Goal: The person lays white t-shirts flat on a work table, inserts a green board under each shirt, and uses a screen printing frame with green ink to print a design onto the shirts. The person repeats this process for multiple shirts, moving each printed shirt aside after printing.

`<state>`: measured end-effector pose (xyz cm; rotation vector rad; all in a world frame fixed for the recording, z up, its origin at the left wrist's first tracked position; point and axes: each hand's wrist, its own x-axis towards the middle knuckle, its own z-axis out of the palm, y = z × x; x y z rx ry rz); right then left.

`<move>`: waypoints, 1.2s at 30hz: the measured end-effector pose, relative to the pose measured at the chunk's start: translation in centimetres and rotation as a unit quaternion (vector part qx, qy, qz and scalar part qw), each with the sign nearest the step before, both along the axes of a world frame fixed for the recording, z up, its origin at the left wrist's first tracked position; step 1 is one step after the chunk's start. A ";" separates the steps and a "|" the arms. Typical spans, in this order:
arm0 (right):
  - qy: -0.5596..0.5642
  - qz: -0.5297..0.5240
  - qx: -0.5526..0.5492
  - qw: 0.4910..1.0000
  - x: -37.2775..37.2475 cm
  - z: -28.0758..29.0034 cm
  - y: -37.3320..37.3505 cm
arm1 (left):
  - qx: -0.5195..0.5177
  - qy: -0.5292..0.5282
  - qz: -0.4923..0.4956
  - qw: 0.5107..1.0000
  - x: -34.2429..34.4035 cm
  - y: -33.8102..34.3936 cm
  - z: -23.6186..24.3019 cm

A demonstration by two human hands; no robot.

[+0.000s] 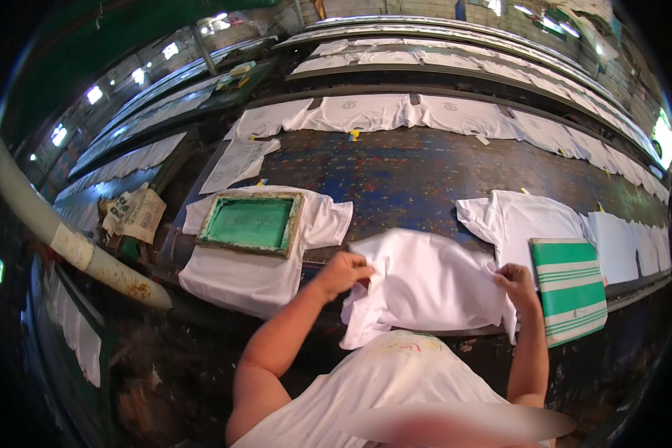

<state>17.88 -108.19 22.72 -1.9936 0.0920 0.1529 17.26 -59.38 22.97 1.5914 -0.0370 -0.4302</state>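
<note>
In the head view, the left hand (349, 272) and right hand (516, 284) had thumbs and fingers pinched shut on opposite sides of a shirt (437, 276), seemingly so the cloth spread between them, at the worktop's (381, 175) near edge. A screen (248, 222) lay flat on a second shirt (235, 280), near the near-left corner, perhaps for support.

Plain white shirt (437, 280), loosely spread, folds down its left side, at the near edge of the dark table (396, 175)
</note>
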 end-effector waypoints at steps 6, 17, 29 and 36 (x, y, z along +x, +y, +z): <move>-0.080 -0.072 0.300 0.948 -3.2 -3.5 -0.4 | -0.187 -0.032 0.220 0.957 -1.7 -2.2 -5.1; -0.263 -0.153 0.282 0.910 -3.4 3.8 -2.9 | -0.080 -0.161 0.066 0.982 -6.1 0.9 5.7; -0.375 -0.108 0.160 0.907 15.4 15.6 -4.3 | -0.181 -0.279 0.236 0.913 10.3 5.5 18.4; -0.502 -0.076 0.278 0.816 15.2 26.7 -1.7 | 0.321 -0.601 0.298 0.669 12.2 11.3 25.9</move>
